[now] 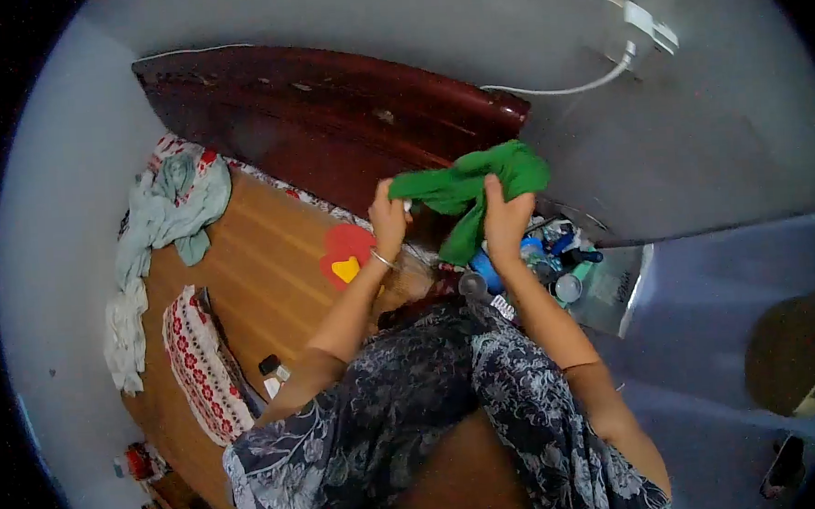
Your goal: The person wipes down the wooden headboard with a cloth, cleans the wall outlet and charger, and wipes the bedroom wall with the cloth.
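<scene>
A bright green cloth (pixel 464 187) hangs in the air between my hands, bunched at the right and with one end drooping. My left hand (pixel 389 220) pinches its left end, and a bracelet sits on that wrist. My right hand (pixel 507 214) grips the cloth near the bunched part, thumb on top. Below my left hand, on the bed mat, lies a red piece with a yellow shape (pixel 345 270). Under my right forearm is a cluster of small items, among them a blue round object (pixel 485 271) and a clear cup (pixel 568 288).
The dark wooden headboard (pixel 326 97) runs along the wall behind the cloth. On the tan mat (pixel 268 234) are a patterned pillow (pixel 206 362) and pale green clothing (pixel 170 207). A white plug (pixel 644 28) with a cable is on the wall. A round basket-like container (pixel 795 349) stands on the floor at right.
</scene>
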Action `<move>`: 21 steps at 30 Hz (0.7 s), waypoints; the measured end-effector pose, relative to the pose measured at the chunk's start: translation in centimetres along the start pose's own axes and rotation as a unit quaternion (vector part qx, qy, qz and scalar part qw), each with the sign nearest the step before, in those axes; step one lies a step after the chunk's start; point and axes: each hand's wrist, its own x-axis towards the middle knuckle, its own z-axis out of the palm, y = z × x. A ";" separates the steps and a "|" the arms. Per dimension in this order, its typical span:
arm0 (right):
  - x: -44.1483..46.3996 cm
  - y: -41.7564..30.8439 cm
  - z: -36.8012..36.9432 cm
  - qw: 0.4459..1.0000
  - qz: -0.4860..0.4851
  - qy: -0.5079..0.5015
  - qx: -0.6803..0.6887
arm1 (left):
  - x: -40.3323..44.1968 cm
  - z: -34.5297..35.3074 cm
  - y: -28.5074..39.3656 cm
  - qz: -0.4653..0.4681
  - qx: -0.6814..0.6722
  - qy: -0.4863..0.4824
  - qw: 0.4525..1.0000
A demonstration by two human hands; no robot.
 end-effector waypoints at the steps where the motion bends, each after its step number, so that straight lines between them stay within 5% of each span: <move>1: 1.5 0.7 -1.3 1.000 -0.022 0.004 -0.018 | 0.4 0.9 1.5 0.000 0.001 -0.007 1.000; 3: 4.9 1.1 -2.3 0.984 -0.107 -0.005 -0.143 | 1.8 2.6 5.4 0.056 -0.208 -0.001 0.977; 4: 6.6 0.5 -2.3 0.954 -0.170 -0.018 -0.247 | 2.1 3.6 8.5 0.117 -0.220 0.015 0.968; 6: 9.5 -1.6 -1.3 0.954 -0.166 -0.106 -0.226 | 3.5 4.9 11.6 0.118 -0.226 0.024 0.967; 7: 10.0 -1.4 -1.1 0.954 -0.167 -0.103 -0.226 | 4.2 5.6 12.4 0.202 -0.150 0.056 0.966; 8: 10.4 -0.9 -0.7 0.905 -0.270 -0.086 -0.318 | 4.6 6.3 12.9 0.282 -0.073 0.089 0.952; 9: 10.7 -0.3 -0.6 0.835 -0.368 -0.067 -0.403 | 4.4 7.2 13.5 0.233 -0.049 0.065 0.969; 12: 11.4 -0.2 -0.4 0.844 -0.367 -0.081 -0.383 | 4.8 8.8 12.3 0.395 0.089 0.061 0.913; 16: 13.1 0.7 -1.7 0.842 -0.343 -0.172 -0.380 | 4.0 10.5 11.3 0.424 0.189 0.041 0.885; 21: 11.2 0.9 -1.3 0.835 -0.452 -0.084 -0.303 | 1.9 10.0 10.6 0.424 0.293 0.062 0.855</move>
